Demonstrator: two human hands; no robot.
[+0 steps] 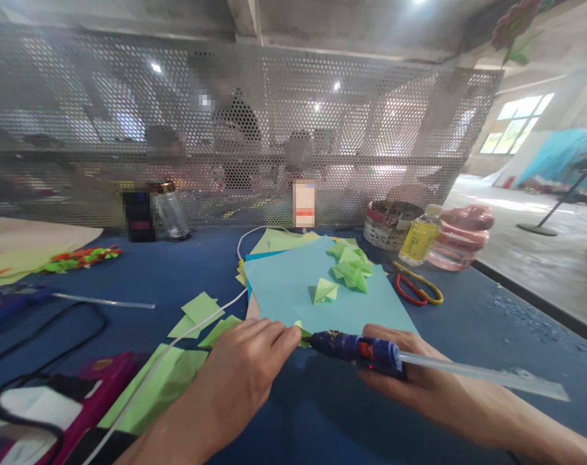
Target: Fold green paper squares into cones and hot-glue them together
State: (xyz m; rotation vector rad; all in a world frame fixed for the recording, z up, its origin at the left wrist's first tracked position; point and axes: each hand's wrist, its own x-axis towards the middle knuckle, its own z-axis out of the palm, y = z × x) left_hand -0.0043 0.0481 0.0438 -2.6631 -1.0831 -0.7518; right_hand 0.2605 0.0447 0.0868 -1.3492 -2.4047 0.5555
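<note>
In the lower middle my left hand (254, 361) pinches a small folded piece of green paper (300, 328), mostly hidden by the fingers. My right hand (404, 381) is wrapped around a dark blue hot glue gun (344, 347), and a clear glue stick (482, 373) sticks out of its back end. The gun's nozzle meets the green paper at my left fingertips. Just beyond, a light blue sheet (288, 278) carries a single folded green piece (325, 290) and a pile of similar folded pieces (352, 266).
Green paper squares (196, 313) and a white cable (177, 339) lie left, near a magenta power strip (113, 374). A second glue gun (22, 300) is farther left. Scissors (414, 287), a yellow-labelled bottle (422, 236), a round basket (390, 226) and a pink jug (460, 239) stand right. Perforated panel (322, 116) behind.
</note>
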